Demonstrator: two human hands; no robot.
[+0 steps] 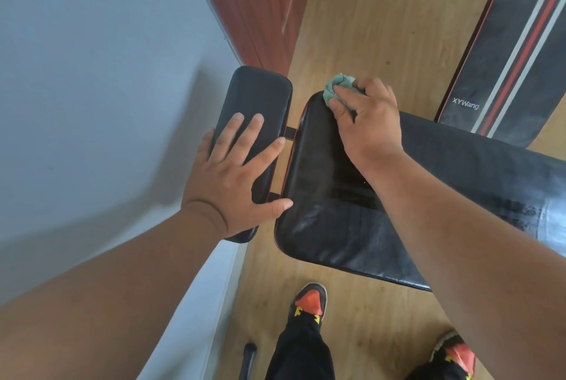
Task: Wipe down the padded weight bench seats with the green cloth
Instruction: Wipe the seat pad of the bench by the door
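left hand lies spread flat on the small pad at nine o'clock; right hand pinches the bunched green cloth at the long pad's twelve o'clock corner. pushed further, i reckon the cloth slips off that edge.

1 head view, steeply downward, close above bench pads, floor.

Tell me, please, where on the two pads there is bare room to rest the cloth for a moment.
The large bench pad is bare along its near end, between the right forearm and the pad's front edge. The small pad is bare only at its far end, beyond the left hand. The large pad's far corner is crowded: the right hand presses the green cloth there.
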